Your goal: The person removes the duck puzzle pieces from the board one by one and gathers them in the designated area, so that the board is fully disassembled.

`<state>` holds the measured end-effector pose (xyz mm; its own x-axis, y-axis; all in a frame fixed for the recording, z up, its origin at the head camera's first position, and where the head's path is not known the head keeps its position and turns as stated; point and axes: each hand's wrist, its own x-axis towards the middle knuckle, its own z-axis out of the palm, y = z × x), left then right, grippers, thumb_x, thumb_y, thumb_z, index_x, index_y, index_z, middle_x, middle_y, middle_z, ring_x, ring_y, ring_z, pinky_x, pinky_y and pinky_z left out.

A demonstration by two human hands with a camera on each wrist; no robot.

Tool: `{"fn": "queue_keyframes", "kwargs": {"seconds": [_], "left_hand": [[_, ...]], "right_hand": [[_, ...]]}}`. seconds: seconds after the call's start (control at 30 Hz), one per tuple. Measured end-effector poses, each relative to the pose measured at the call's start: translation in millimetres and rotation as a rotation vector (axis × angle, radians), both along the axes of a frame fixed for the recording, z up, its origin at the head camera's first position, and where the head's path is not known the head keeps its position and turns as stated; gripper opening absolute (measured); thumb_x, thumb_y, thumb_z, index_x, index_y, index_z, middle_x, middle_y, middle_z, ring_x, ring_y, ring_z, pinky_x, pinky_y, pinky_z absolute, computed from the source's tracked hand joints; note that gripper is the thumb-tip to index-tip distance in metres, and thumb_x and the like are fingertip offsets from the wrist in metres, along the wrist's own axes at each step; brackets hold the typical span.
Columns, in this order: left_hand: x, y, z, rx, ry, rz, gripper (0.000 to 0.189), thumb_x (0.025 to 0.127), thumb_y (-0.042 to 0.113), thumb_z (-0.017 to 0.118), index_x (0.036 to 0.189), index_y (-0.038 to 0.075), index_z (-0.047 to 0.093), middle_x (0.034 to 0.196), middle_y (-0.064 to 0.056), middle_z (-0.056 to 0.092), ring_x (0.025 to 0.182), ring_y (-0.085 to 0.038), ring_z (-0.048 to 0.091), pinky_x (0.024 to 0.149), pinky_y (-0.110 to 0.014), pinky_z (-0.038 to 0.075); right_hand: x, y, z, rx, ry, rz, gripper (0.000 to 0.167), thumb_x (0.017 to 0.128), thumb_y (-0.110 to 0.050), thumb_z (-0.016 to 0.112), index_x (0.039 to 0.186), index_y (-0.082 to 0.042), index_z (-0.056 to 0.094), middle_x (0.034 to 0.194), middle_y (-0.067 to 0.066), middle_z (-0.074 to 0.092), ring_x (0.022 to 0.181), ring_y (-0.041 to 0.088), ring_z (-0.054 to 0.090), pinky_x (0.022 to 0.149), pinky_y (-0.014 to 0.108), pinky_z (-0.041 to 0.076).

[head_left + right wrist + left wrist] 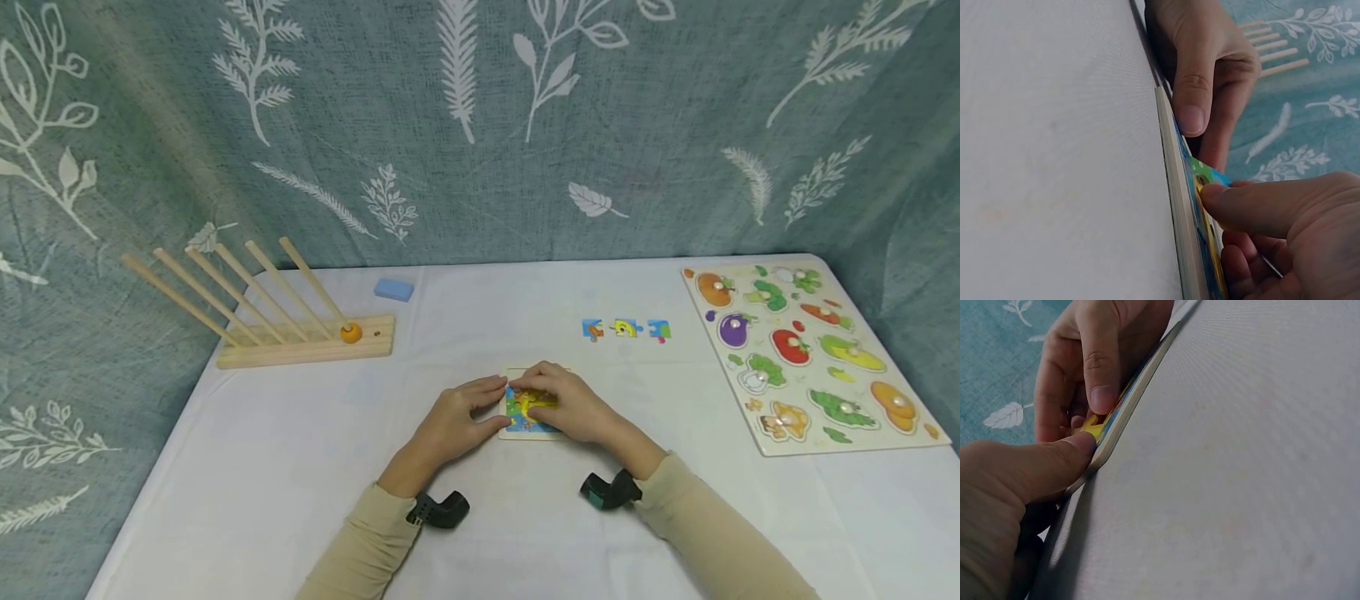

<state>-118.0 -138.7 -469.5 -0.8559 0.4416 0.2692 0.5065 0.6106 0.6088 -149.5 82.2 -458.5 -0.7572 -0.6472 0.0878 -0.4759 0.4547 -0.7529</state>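
A small wooden jigsaw puzzle board with a colourful picture lies flat on the table, partly covered by both hands. My left hand holds its left side, the thumb near the front corner and the fingers at the far corner. From the right, my right hand reaches over the board. Its thumb and fingers pinch a green and blue puzzle piece, which tilts up from the board in the right wrist view. Yellow parts of the picture show between the hands in the left wrist view.
Three loose puzzle pieces lie in a row beyond the board. To the right is a large vegetable peg board. A wooden stand with several slanting rods and an orange bead stands left; a blue block lies behind it.
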Motion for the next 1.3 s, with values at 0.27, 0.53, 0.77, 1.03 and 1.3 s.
{"fn": "queue_keyframes", "kwargs": {"seconds": [0.27, 0.53, 0.77, 1.03, 1.3], "left_hand": [[0.1, 1.3, 0.8, 0.009, -0.001, 0.004, 0.050, 0.080, 0.024, 0.076, 0.122, 0.000, 0.063, 0.127, -0.011, 0.061, 0.120, -0.026, 0.057, 0.100, -0.038, 0.048], [2.0, 7.1, 1.9, -0.005, -0.004, 0.064, 0.047, 0.080, 0.025, 0.076, 0.118, 0.000, 0.065, 0.125, -0.012, 0.062, 0.119, -0.025, 0.058, 0.098, -0.037, 0.050], [1.7, 8.6, 1.4, -0.010, -0.011, 0.072, 0.047, 0.079, 0.024, 0.077, 0.117, -0.001, 0.065, 0.124, -0.012, 0.062, 0.118, -0.024, 0.059, 0.098, -0.036, 0.050], [2.0, 7.8, 2.4, -0.023, -0.015, 0.076, 0.048, 0.080, 0.025, 0.076, 0.119, -0.001, 0.064, 0.125, -0.012, 0.062, 0.119, -0.024, 0.058, 0.099, -0.036, 0.049], [2.2, 8.6, 1.8, -0.017, -0.009, 0.081, 0.047, 0.079, 0.025, 0.077, 0.117, -0.001, 0.065, 0.125, -0.012, 0.062, 0.119, -0.024, 0.059, 0.099, -0.036, 0.049]], "right_hand": [[-1.0, 1, -1.9, -0.014, 0.020, 0.023, 0.041, 0.088, -0.006, 0.065, 0.129, -0.005, 0.059, 0.119, 0.006, 0.058, 0.112, 0.024, 0.056, 0.095, 0.043, 0.048], [-0.7, -2, -3.0, 0.030, 0.063, 0.006, 0.041, 0.088, -0.013, 0.067, 0.128, -0.005, 0.060, 0.118, 0.007, 0.058, 0.110, 0.025, 0.056, 0.094, 0.043, 0.049], [-0.7, -3, -3.4, 0.001, 0.055, -0.042, 0.037, 0.087, -0.010, 0.068, 0.123, -0.006, 0.063, 0.119, 0.007, 0.062, 0.111, 0.024, 0.059, 0.095, 0.041, 0.050], [-0.3, -3, -2.9, -0.013, 0.117, -0.057, 0.033, 0.087, -0.009, 0.068, 0.120, -0.004, 0.064, 0.118, 0.009, 0.064, 0.108, 0.023, 0.062, 0.092, 0.038, 0.053], [-4.3, 8, 7.0, 0.027, 0.114, -0.125, 0.033, 0.089, -0.013, 0.067, 0.120, -0.004, 0.065, 0.115, 0.007, 0.064, 0.106, 0.021, 0.061, 0.090, 0.037, 0.054]]}}
